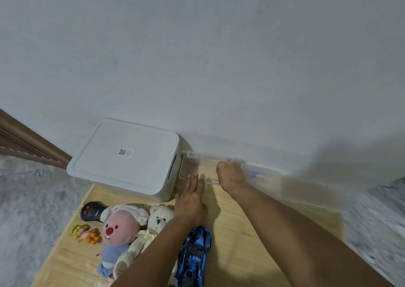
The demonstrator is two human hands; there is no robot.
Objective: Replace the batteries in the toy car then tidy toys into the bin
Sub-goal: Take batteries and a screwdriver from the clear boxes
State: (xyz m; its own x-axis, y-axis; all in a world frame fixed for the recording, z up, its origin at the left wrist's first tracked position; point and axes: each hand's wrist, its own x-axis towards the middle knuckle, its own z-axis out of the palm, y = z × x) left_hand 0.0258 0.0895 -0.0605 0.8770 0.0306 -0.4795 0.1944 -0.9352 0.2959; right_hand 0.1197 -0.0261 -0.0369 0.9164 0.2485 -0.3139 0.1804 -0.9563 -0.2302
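Note:
A shiny blue toy car lies on the wooden board, partly under my left forearm. My left hand is flat with fingers apart, reaching toward a clear plastic box by the wall. My right hand grips the clear lid of that box. A blue and white item, possibly batteries, shows inside the box. The white bin with its lid on stands to the left, against the wall.
On the board's left lie a black remote, a pink plush with blue clothes, a white teddy bear and a small yellow-orange toy. Grey carpet surrounds the board. A white wall rises behind.

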